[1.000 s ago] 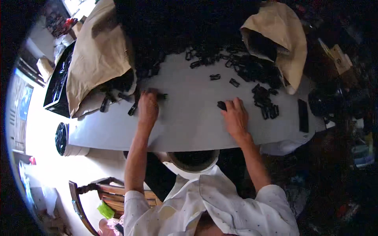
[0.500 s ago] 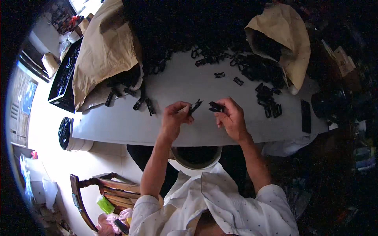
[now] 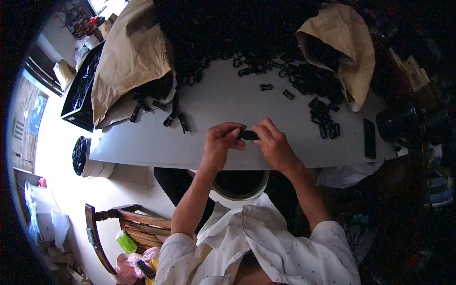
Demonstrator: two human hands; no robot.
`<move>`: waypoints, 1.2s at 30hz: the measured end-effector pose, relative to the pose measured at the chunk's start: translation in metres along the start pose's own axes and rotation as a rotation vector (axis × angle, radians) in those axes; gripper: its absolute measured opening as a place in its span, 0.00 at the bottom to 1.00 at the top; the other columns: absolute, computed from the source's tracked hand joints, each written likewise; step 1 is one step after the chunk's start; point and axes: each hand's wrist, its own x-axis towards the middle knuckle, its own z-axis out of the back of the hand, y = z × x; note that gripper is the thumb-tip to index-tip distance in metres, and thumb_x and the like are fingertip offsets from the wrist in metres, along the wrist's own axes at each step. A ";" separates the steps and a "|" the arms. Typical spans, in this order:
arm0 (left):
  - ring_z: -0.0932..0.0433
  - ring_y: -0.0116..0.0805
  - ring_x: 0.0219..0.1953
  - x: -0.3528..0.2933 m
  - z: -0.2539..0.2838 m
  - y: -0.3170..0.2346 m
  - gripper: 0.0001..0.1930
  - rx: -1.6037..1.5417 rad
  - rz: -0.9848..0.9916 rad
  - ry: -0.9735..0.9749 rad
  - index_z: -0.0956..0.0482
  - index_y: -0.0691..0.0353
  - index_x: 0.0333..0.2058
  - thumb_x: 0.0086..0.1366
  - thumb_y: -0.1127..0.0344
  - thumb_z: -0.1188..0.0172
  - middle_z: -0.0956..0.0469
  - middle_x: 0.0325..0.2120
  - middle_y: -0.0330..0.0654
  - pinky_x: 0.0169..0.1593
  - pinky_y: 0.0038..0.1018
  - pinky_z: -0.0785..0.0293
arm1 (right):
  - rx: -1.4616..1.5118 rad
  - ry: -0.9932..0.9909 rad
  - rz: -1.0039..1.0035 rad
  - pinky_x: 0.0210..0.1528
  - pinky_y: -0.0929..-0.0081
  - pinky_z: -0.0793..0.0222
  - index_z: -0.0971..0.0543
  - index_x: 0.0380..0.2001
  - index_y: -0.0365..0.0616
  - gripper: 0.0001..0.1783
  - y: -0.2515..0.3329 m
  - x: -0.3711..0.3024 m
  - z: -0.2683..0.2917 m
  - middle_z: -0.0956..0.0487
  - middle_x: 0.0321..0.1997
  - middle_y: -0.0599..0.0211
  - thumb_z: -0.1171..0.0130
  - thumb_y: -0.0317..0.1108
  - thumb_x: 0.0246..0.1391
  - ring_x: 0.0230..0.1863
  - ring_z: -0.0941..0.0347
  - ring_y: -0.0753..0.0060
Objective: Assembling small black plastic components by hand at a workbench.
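Note:
Over the near part of the grey table (image 3: 190,154), my left hand (image 3: 221,142) and my right hand (image 3: 275,143) meet with fingers closed. Between them is a small dark black plastic piece (image 3: 248,135), gripped at its left end by the left hand and at its right end by the right. Whether it is one part or two pressed together I cannot tell, as fingertips cover both ends. Beyond my hands, two small black frame-shaped plastic parts (image 3: 288,94) lie apart from a large dark pile (image 3: 304,78). Several slimmer black pieces (image 3: 183,122) lie to the left.
Brown paper sacks stand at the left (image 3: 130,71) and right (image 3: 356,57), spilling black parts. A flat black bar (image 3: 369,138) lies near the right edge. A round tub (image 3: 240,194) sits below the front edge, a white bucket (image 3: 97,167) and wooden chair (image 3: 142,228) at left.
My hands were apart, each with a black piece. They have come together, so the pieces meet or overlap between my fingers. The view has shifted slightly.

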 end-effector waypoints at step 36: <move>0.26 0.27 0.33 -0.090 -0.010 0.079 0.05 0.371 -0.093 -0.032 0.23 0.67 0.31 0.55 0.77 0.46 0.23 0.29 0.39 0.40 0.21 0.33 | -0.037 -0.173 -0.295 0.34 0.70 0.34 0.25 0.29 0.38 0.07 -0.078 -0.025 0.043 0.29 0.28 0.61 0.42 0.24 0.42 0.33 0.29 0.63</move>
